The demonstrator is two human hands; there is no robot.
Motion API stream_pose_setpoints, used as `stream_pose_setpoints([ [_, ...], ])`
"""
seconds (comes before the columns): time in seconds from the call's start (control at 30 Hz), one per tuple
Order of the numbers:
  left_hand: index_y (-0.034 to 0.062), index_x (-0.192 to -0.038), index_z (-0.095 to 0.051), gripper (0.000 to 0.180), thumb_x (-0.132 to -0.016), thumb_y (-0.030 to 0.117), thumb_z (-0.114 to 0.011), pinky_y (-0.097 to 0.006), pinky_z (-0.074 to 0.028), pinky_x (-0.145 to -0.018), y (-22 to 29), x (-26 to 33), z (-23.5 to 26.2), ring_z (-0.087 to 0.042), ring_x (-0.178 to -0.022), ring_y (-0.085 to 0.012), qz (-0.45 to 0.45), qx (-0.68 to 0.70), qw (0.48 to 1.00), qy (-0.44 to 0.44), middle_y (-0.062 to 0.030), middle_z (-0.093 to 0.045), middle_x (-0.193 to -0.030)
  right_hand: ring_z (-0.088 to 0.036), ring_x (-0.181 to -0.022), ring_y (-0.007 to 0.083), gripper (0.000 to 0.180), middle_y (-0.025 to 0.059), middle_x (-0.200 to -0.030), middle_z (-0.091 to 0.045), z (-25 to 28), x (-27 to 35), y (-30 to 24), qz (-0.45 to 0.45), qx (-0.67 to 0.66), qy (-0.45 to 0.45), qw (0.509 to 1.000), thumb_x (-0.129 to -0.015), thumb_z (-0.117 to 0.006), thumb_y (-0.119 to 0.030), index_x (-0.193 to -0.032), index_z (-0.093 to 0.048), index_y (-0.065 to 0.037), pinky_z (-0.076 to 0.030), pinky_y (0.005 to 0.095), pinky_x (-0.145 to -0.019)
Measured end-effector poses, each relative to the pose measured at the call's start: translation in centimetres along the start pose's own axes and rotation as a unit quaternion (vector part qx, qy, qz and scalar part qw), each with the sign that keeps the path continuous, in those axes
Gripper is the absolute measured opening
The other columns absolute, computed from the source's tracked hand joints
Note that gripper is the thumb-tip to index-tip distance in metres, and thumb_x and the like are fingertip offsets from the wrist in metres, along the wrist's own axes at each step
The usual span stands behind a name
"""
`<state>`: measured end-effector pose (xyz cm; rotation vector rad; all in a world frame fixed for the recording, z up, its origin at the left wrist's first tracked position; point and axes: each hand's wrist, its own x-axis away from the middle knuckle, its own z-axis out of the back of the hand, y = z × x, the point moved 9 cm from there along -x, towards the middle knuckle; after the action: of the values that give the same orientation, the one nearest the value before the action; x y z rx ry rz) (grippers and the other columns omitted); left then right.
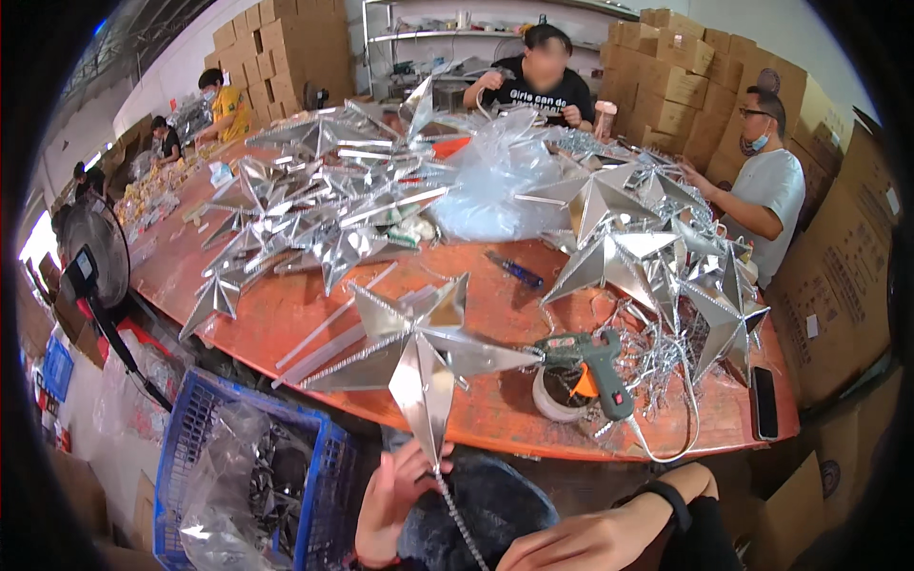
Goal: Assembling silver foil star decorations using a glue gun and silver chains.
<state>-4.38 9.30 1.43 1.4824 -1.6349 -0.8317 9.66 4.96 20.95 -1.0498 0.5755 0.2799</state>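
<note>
A silver five-pointed star (419, 371) with beaded ridges lies partly on the near table edge, one point reaching toward me. My left hand (392, 495) is closed on that point's tip, fingers and thumb at either side. From the tip a silver bead strand (455, 514) slants down to the lower edge. My right hand (590, 541) has its fingers bent together at the strand's lower run; the picture's edge cuts off their tips. Right of the star, a green glue gun (588, 366) with an orange trigger rests over a round white container (557, 395).
Finished-looking stars (324, 200) pile up at the back left, others (619, 228) at right by tangled silver strands (657, 366). A clear plastic bag (500, 181), screwdriver (514, 269) and phone (764, 403) lie on the orange table (476, 419). A blue crate (328, 466) stands left. Several people work around.
</note>
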Motion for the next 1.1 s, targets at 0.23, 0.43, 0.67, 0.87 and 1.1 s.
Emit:
stream_pose_setpoints([
  [0.23,-0.0001,-0.136,-0.027,0.064,-0.094,0.048,-0.028,-0.036,-0.046,-0.078,0.1,-2.9,-2.7,-0.053,-0.099,-0.0234,0.000,0.167,0.984,-0.058,-0.0136,-0.046,-0.128,-0.059,-0.085,0.0294,0.016,0.0159,-0.093,-0.060,2.2,-1.4,-1.7,-0.025,0.053,-0.008,0.998,-0.088,-0.051,-0.005,-0.095,-0.059,0.008,-0.049,0.0347,-0.072],
  [0.43,0.0006,-0.120,-0.047,0.042,-0.095,0.033,-0.039,-0.037,-0.043,-0.078,-0.7,-3.2,-1.9,-0.053,-0.098,-0.0233,-0.012,0.318,0.944,-0.091,-0.0138,-0.056,-0.111,-0.063,-0.079,0.0283,0.009,0.0190,-0.093,-0.063,6.0,-4.8,-1.5,-0.006,0.196,0.014,0.981,-0.078,-0.061,0.005,-0.085,-0.064,0.009,-0.053,0.0329,-0.067],
  [0.67,0.0029,-0.118,-0.048,0.038,-0.096,0.032,-0.036,-0.038,-0.045,-0.076,-1.4,-3.6,-1.8,-0.053,-0.093,-0.0258,0.029,0.265,0.962,-0.055,-0.0134,-0.057,-0.106,-0.059,-0.074,0.0100,0.011,0.0060,-0.084,-0.063,13.0,-7.3,9.0,-0.253,0.137,0.216,0.933,-0.083,-0.061,-0.007,-0.089,-0.060,0.001,-0.048,0.0239,-0.062],
  [0.87,-0.0012,-0.107,-0.053,0.026,-0.095,0.018,-0.041,-0.027,-0.044,-0.072,3.2,-0.6,1.5,-0.056,-0.083,-0.0155,-0.105,-0.072,0.988,0.090,-0.0096,-0.059,-0.097,-0.059,-0.077,0.0177,0.011,0.0085,-0.085,-0.058,13.8,-7.3,14.4,-0.155,0.236,0.170,0.944,-0.080,-0.063,-0.008,-0.088,-0.059,-0.002,-0.049,0.0275,-0.068],
  [1.1,0.0067,-0.098,-0.061,0.021,-0.077,0.010,-0.061,-0.039,-0.038,-0.087,13.8,2.9,-3.8,-0.047,-0.103,-0.0288,-0.392,-0.593,0.665,0.227,-0.0085,-0.054,-0.104,-0.056,-0.090,0.0186,0.010,0.0075,-0.097,-0.054,13.0,-6.4,16.8,-0.184,0.258,0.141,0.938,-0.081,-0.061,-0.005,-0.089,-0.058,-0.002,-0.050,0.0291,-0.078],
])
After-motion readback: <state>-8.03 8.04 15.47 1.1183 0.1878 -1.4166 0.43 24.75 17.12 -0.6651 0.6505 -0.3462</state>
